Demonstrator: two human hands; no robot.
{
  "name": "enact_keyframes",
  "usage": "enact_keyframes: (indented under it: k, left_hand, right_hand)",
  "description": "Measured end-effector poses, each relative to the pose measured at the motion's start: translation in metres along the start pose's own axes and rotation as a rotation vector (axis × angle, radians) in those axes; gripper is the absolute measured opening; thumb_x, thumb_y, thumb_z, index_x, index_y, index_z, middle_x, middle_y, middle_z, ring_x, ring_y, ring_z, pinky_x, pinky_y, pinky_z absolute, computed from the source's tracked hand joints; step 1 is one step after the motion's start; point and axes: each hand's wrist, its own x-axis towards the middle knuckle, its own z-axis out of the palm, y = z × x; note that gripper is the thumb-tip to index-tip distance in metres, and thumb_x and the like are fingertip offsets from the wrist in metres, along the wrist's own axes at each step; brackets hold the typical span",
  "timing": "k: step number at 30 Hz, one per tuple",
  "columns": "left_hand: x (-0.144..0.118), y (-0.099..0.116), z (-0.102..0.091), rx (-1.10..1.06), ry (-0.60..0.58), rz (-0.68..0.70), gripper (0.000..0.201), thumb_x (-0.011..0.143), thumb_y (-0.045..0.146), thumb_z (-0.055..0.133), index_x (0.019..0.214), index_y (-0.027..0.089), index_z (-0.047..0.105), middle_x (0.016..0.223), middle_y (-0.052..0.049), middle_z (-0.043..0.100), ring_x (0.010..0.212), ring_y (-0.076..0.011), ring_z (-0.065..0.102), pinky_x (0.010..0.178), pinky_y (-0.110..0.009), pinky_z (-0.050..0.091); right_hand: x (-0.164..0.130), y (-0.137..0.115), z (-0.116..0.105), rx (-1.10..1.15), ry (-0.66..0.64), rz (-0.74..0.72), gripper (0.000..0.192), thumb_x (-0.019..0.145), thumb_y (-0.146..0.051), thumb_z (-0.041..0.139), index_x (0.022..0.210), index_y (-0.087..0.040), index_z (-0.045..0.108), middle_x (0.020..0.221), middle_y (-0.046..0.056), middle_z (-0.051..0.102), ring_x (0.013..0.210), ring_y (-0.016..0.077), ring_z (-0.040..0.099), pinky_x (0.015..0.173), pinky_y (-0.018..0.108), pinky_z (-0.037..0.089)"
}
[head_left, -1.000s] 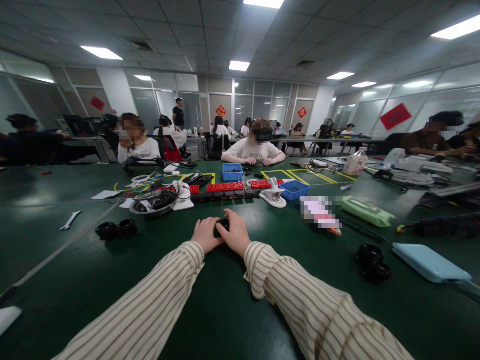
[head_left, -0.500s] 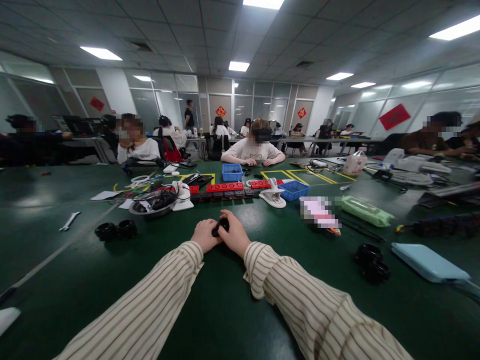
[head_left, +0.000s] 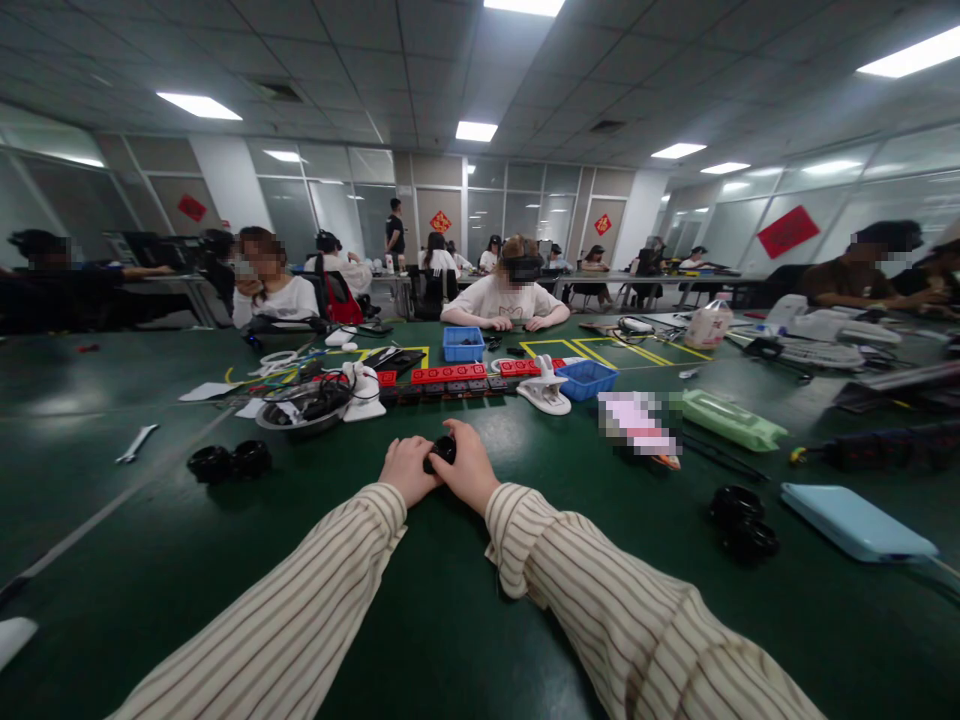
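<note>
Hardly anything has shifted over the last second: both hands stay cupped round the same small black object [head_left: 441, 452], and only a standing person [head_left: 395, 232] far back in the room has walked a little to the right. Left hand [head_left: 408, 469] and right hand [head_left: 471, 467] are pressed together on the green table [head_left: 450, 620], fingers curled over the black piece so that just its top shows between them (what it is I cannot tell). Both arms wear striped sleeves.

No brand or label can be read; a pink packet [head_left: 637, 423] is blurred out. Red square signs [head_left: 787, 231] hang on the glass walls, their characters too small to read. Yellow tape lines [head_left: 600, 351] mark boxes on the table. Beyond the hands lies a row of red power strips [head_left: 450, 374], with two blue baskets [head_left: 588, 379] near it. A wrench [head_left: 136, 442] lies well to the left. Ceiling panel lights glow overhead, and other people sit at the long tables.
</note>
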Motion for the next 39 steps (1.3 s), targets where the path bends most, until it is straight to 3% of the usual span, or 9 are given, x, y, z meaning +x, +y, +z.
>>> enact_keyframes:
  k: [4, 10, 14, 19, 23, 27, 30, 33, 39]
  left_hand:
    - [0.000, -0.001, -0.001, -0.047, -0.029, 0.037, 0.030, 0.069, 0.034, 0.056, 0.095, 0.018, 0.058, 0.105, -0.008, 0.057, 0.102, -0.0258, 0.050, 0.097, -0.043, 0.032]
    - [-0.002, 0.000, 0.000, -0.060, -0.020, 0.018, 0.055, 0.066, 0.034, 0.058, 0.117, 0.017, 0.046, 0.118, -0.010, 0.051, 0.112, -0.0285, 0.045, 0.100, -0.050, 0.025]
    - [-0.003, 0.003, -0.001, -0.021, 0.022, -0.019, 0.049, 0.064, 0.038, 0.059, 0.108, 0.017, 0.050, 0.111, -0.009, 0.053, 0.108, -0.0271, 0.046, 0.103, -0.049, 0.022]
    - [-0.003, 0.003, -0.002, 0.019, 0.067, -0.010, 0.035, 0.064, 0.037, 0.059, 0.093, 0.018, 0.057, 0.099, -0.008, 0.054, 0.099, -0.0261, 0.049, 0.093, -0.041, 0.035]
    - [-0.001, -0.003, 0.000, -0.048, 0.063, 0.027, 0.031, 0.065, 0.033, 0.060, 0.092, 0.020, 0.058, 0.100, -0.007, 0.054, 0.097, -0.0253, 0.049, 0.088, -0.038, 0.040]
    - [0.002, -0.010, 0.005, -0.160, -0.017, 0.107, 0.026, 0.067, 0.030, 0.059, 0.092, 0.021, 0.058, 0.103, -0.005, 0.056, 0.099, -0.0233, 0.050, 0.088, -0.035, 0.042]
    - [0.003, -0.011, 0.008, -0.156, -0.019, 0.147, 0.043, 0.067, 0.030, 0.060, 0.107, 0.019, 0.053, 0.110, -0.008, 0.054, 0.104, -0.0248, 0.049, 0.091, -0.037, 0.040]
    - [0.002, -0.009, 0.007, -0.144, 0.021, 0.115, 0.060, 0.064, 0.033, 0.062, 0.120, 0.017, 0.044, 0.116, -0.010, 0.052, 0.107, -0.0263, 0.048, 0.093, -0.038, 0.038]
    - [-0.001, 0.000, 0.002, -0.064, 0.059, 0.012, 0.047, 0.062, 0.033, 0.063, 0.105, 0.018, 0.052, 0.105, -0.008, 0.055, 0.101, -0.0254, 0.051, 0.092, -0.037, 0.037]
  right_hand:
    - [0.000, 0.000, -0.001, 0.119, -0.040, -0.006, 0.050, 0.071, -0.017, 0.052, 0.119, -0.014, 0.042, 0.103, 0.008, 0.054, 0.097, 0.0182, 0.052, 0.091, 0.033, 0.041]
    - [-0.002, -0.001, -0.003, -0.013, -0.070, 0.012, 0.056, 0.072, -0.021, 0.054, 0.126, -0.012, 0.039, 0.109, 0.010, 0.055, 0.101, 0.0224, 0.051, 0.093, 0.040, 0.038]
    - [-0.001, -0.002, -0.003, -0.082, -0.027, 0.027, 0.057, 0.071, -0.032, 0.061, 0.122, -0.014, 0.042, 0.106, 0.010, 0.053, 0.099, 0.0231, 0.050, 0.090, 0.041, 0.039]
    - [0.000, 0.000, -0.001, -0.080, -0.010, 0.017, 0.047, 0.068, -0.029, 0.064, 0.110, -0.015, 0.049, 0.101, 0.008, 0.053, 0.097, 0.0222, 0.050, 0.088, 0.039, 0.041]
    - [0.001, 0.000, -0.001, 0.021, -0.006, -0.006, 0.042, 0.068, -0.020, 0.058, 0.109, -0.016, 0.049, 0.099, 0.007, 0.054, 0.097, 0.0204, 0.051, 0.089, 0.037, 0.041]
    - [0.001, -0.002, -0.003, 0.120, -0.061, -0.012, 0.050, 0.069, -0.015, 0.052, 0.118, -0.017, 0.043, 0.104, 0.006, 0.056, 0.098, 0.0186, 0.053, 0.090, 0.035, 0.041]
    - [-0.001, -0.004, -0.005, 0.053, -0.117, -0.018, 0.057, 0.068, -0.013, 0.051, 0.124, -0.017, 0.039, 0.110, 0.007, 0.056, 0.102, 0.0202, 0.051, 0.096, 0.039, 0.036]
    - [-0.001, -0.007, -0.006, -0.045, -0.091, -0.009, 0.057, 0.069, -0.017, 0.054, 0.125, -0.015, 0.039, 0.112, 0.010, 0.054, 0.105, 0.0229, 0.049, 0.098, 0.043, 0.032]
    - [-0.001, -0.004, -0.004, -0.130, -0.022, 0.049, 0.048, 0.072, -0.033, 0.061, 0.114, -0.014, 0.047, 0.105, 0.011, 0.052, 0.099, 0.0238, 0.049, 0.088, 0.042, 0.039]
